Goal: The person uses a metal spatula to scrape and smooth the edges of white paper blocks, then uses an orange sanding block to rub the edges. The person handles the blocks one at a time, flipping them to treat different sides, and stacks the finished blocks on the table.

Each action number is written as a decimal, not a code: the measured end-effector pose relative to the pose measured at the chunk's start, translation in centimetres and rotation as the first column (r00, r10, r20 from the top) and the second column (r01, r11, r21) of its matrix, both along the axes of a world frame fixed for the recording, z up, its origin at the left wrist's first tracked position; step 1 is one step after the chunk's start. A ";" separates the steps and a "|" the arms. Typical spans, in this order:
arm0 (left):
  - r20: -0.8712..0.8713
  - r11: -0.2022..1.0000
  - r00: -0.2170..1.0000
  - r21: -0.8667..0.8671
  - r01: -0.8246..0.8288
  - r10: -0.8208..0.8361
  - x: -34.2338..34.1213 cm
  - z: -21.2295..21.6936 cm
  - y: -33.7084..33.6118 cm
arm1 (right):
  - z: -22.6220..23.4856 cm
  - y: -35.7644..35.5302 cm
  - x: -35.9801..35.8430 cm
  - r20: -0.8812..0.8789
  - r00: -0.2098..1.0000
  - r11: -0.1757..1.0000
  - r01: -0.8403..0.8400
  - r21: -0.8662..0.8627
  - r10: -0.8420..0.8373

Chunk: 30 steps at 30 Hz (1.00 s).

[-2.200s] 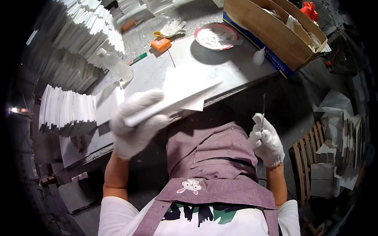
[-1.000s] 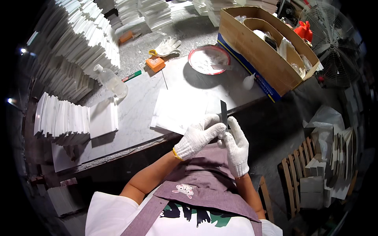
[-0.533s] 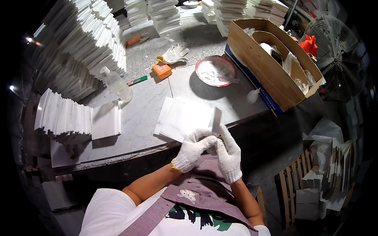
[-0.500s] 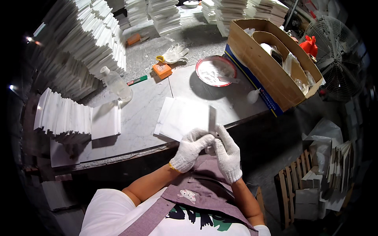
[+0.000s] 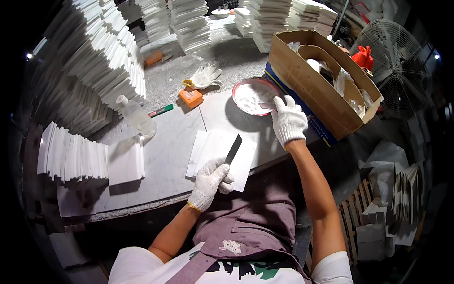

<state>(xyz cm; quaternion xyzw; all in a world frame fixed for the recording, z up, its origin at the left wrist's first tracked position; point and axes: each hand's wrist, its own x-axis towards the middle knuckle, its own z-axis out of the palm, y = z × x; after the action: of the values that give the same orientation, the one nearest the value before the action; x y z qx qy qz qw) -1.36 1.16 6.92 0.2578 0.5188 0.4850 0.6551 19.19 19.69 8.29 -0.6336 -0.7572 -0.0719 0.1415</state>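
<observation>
While the gloved left hand grips a dark flat blade, slanting up over white tiles at the table's near edge, the gloved right hand is at a flat scraper in a red-rimmed bowl; whether its fingers grip it, I cannot tell. Beyond, an orange block sits beside a loose glove, before tall tile stacks.

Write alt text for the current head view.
A person's gloved left hand holds a dark flat blade over white panels on a worktop, while the gloved right hand is at a flat scraper in a red-rimmed bowl of white material. A cardboard box sits beside the bowl; white stacks line the far side.
</observation>
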 end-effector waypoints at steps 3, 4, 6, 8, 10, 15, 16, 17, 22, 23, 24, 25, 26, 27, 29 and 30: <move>-0.021 0.998 0.999 -0.045 0.043 -0.044 -0.4 -0.6 0.0 | -1.5 2.0 0.0 -0.009 0.998 0.993 0.061 -0.097 -0.062; -0.050 0.996 0.996 -0.043 0.073 -0.075 -0.3 -0.3 0.2 | -2.4 2.8 0.3 -0.020 0.999 0.998 0.042 -0.049 -0.043; -0.101 0.992 0.989 -0.080 0.100 -0.108 -0.2 0.2 0.3 | -2.5 3.5 0.0 0.051 0.998 0.997 0.042 -0.071 -0.038; -0.132 0.987 0.982 -0.110 0.119 -0.133 0.7 1.1 1.0 | -1.8 3.0 0.6 -0.006 1.000 0.999 0.029 -0.036 -0.029; -0.186 0.976 0.961 -0.113 0.188 -0.207 1.1 1.1 1.9 | 1.1 -0.1 1.0 -0.328 0.942 0.997 -0.070 0.009 0.069; -0.261 0.904 0.869 -0.040 0.425 -0.420 4.9 0.5 5.7 | -1.2 -8.5 5.4 -0.946 0.286 0.978 -0.098 -0.186 -0.152; -0.297 0.886 0.839 -0.065 0.459 -0.456 5.5 0.4 6.6 | -1.7 -10.2 5.6 -0.954 0.150 0.958 -0.086 -0.272 -0.258; -0.330 0.863 0.803 -0.091 0.496 -0.496 6.1 0.2 7.5 | -2.1 -11.8 5.3 -0.934 0.007 0.931 -0.080 -0.356 -0.357; -0.421 0.850 0.744 -0.164 0.500 -0.519 7.1 0.3 9.3 | -5.6 -14.4 3.5 -0.892 0.042 0.887 -0.100 -0.451 -0.449; -0.419 0.856 0.750 -0.175 0.486 -0.512 7.1 0.4 9.3 | -5.5 -14.4 3.4 -0.892 0.088 0.885 -0.115 -0.451 -0.443; -0.418 0.862 0.756 -0.185 0.472 -0.504 7.1 0.4 9.3 | -5.7 -14.1 3.3 -0.891 0.118 0.885 -0.111 -0.451 -0.439; -0.419 0.867 0.761 -0.189 0.460 -0.495 7.1 0.4 9.3 | -5.9 -13.8 3.2 -0.888 0.148 0.885 -0.109 -0.452 -0.435; -0.419 0.874 0.768 -0.188 0.448 -0.484 7.2 0.3 9.3 | -6.2 -13.5 3.2 -0.883 0.156 0.881 -0.112 -0.460 -0.442; -0.419 0.880 0.775 -0.188 0.435 -0.473 7.2 0.3 9.3 | -6.7 -13.2 3.3 -0.878 0.165 0.876 -0.115 -0.469 -0.448; -0.449 0.893 0.777 -0.133 0.429 -0.440 7.3 -0.2 9.0 | -7.6 -13.2 3.0 -0.858 0.179 0.848 -0.151 -0.508 -0.482; -0.463 0.898 0.778 -0.106 0.426 -0.424 7.3 -0.5 8.9 | -7.9 -13.6 2.4 -0.876 0.205 0.866 -0.168 -0.470 -0.436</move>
<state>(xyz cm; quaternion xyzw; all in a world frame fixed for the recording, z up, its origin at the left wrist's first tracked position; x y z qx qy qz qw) 5.99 10.03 6.44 0.4803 0.5905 0.2477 0.5994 21.55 6.09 0.39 -0.6152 -0.4298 0.5127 0.4170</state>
